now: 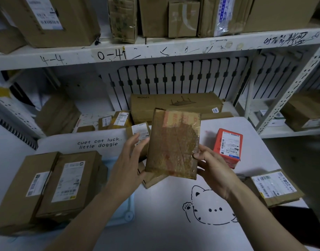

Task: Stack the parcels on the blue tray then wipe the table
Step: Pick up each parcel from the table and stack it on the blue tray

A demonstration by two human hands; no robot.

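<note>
The right hand grips a flat brown cardboard parcel wrapped in glossy clear tape, thumb on its front edge and fingers behind. The left hand lies with nearly straight fingers against the opposite edge, steadying it. The hands are apart, the parcel upright between them and lifted off the white table with a cat drawing.

The pale blue plastic tray sits to the left of the held parcel. Two brown cardboard boxes with white labels lie side by side over the tray, covering most of it, so stacking looks under way.

Right of the tray, several parcels wait on the table:
- a small brown labelled box, beyond the tray and partly hidden by the held parcel
- a thin brown carton, just beside the tray and under the held parcel
- a red box with a white label, further right
- a flat brown labelled packet, farthest from the tray

I judge the task under half done. Wiping has not begun, and no cloth is visible.
</note>
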